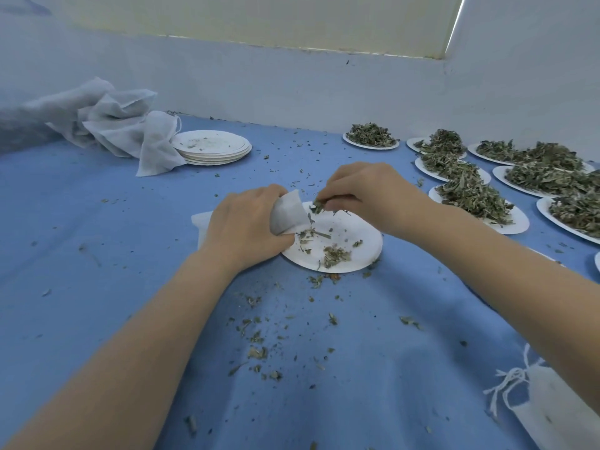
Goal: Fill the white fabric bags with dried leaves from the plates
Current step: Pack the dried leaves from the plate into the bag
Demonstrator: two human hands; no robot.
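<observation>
Nearest, at the lower right edge of the view, a filled white fabric bag [552,407] lies on the blue cloth [97,254] with its drawstring [509,381] loose beside it. Crumbs of dried leaf [256,336] are scattered over the cloth between the two forearms.

Further in, a white paper plate [354,251] sits at the middle of the cloth, holding only a few scraps of leaf. The left hand [243,225] rests at the plate's left rim, its fingers curled round a small white fabric bag [287,212], which is held up with its mouth turned toward the right hand. The right hand [367,190] hovers over the plate's far edge, fingertips pinched together on a tuft of dried leaves [316,207] just at the bag's mouth. Another flat white piece [199,224] shows behind the left hand; what it is cannot be told.

To the right, paper plates heaped with dried leaves [474,196] stand in rows reaching to the frame's edge. Beyond the hands on the left, a stack of emptied paper plates [211,147] stands near the wall, with a crumpled pile of empty white fabric bags [120,125] touching its left side. A pale wall [292,82] closes the back.
</observation>
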